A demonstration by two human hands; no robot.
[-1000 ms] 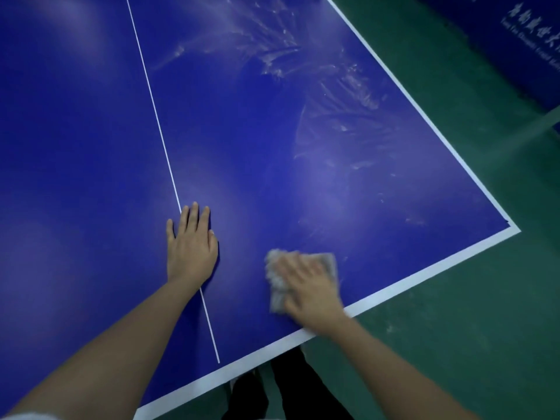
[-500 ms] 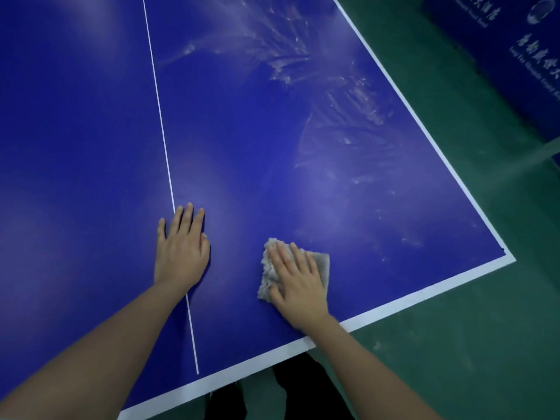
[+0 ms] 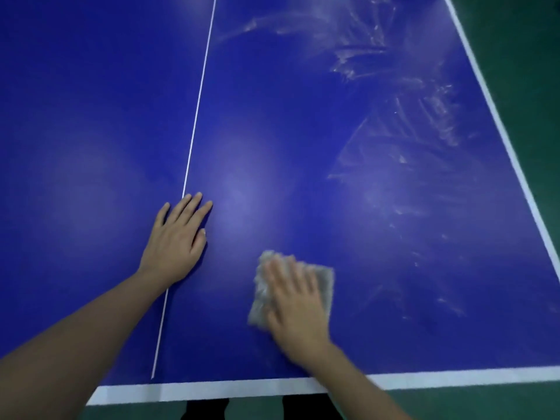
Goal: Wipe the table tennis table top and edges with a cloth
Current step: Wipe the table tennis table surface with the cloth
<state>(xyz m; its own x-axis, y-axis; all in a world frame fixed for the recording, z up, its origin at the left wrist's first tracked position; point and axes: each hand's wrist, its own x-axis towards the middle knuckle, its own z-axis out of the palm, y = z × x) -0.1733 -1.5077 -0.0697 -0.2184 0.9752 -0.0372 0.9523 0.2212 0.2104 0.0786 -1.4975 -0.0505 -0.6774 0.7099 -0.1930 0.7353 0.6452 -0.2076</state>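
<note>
The blue table tennis table top (image 3: 288, 140) fills the view, with a thin white centre line (image 3: 197, 110) and a white band along its near edge (image 3: 212, 389). My left hand (image 3: 177, 241) lies flat on the top over the centre line, fingers together, holding nothing. My right hand (image 3: 295, 307) presses flat on a grey cloth (image 3: 325, 283) against the surface near the front edge, blurred by motion. Pale wipe streaks (image 3: 403, 153) cover the right half of the table.
The white right edge (image 3: 497, 116) of the table runs diagonally, with green floor (image 3: 533, 71) beyond it. Green floor also shows below the near edge, with dark trouser legs (image 3: 206, 409) under the table lip.
The view has swung so the near edge now runs level. My right hand with the cloth has slid a little along the top; my left hand stays planted on the centre line.
</note>
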